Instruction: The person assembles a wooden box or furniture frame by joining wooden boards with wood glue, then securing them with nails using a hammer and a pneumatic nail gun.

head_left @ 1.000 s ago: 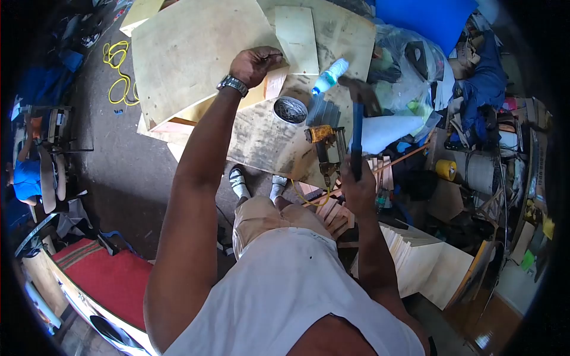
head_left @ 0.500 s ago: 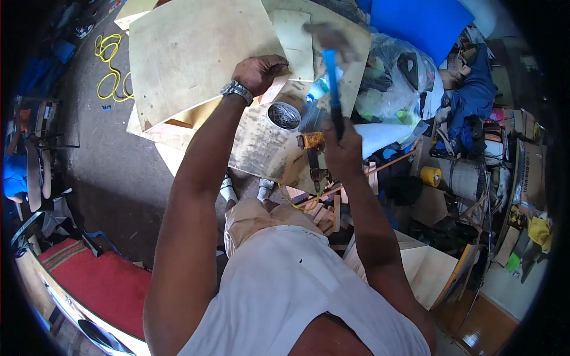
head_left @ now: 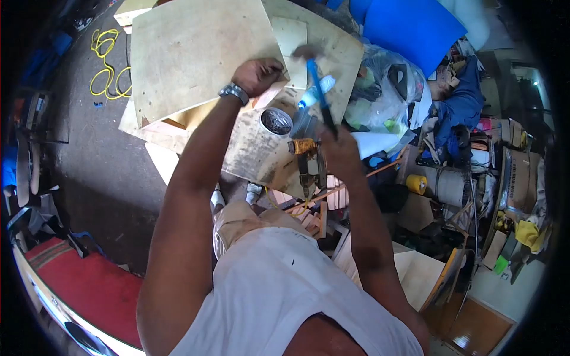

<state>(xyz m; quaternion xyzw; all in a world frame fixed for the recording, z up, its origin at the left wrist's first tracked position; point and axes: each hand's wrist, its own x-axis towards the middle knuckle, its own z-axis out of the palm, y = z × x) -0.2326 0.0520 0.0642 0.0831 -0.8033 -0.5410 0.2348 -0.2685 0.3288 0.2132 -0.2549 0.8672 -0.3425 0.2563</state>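
Note:
My right hand (head_left: 339, 153) is wrapped around the dark grip of a hammer (head_left: 318, 89) with a blue shaft. Its blurred head is raised over the plywood, a short way right of my left hand (head_left: 259, 77). That left hand rests at the right edge of a plywood panel (head_left: 202, 53), its fingers curled in a pinch; whatever is between them is too small to make out. The panel lies on a wooden frame, whose edge (head_left: 172, 127) shows underneath. Close by are a round tub of nails (head_left: 276, 121) and a plastic bottle (head_left: 316, 91).
A power tool with an orange-yellow part (head_left: 302, 146) lies on the plywood worktop (head_left: 237, 155) near my right wrist. Plastic bags (head_left: 386, 77) and clutter crowd the right side. Wood offcuts (head_left: 312, 222) lie below, and a yellow cable (head_left: 105, 83) coils on the floor.
The hammer head has swung down and left, nearer my left hand. My left hand keeps its place on the panel edge. The whole view has shifted slightly.

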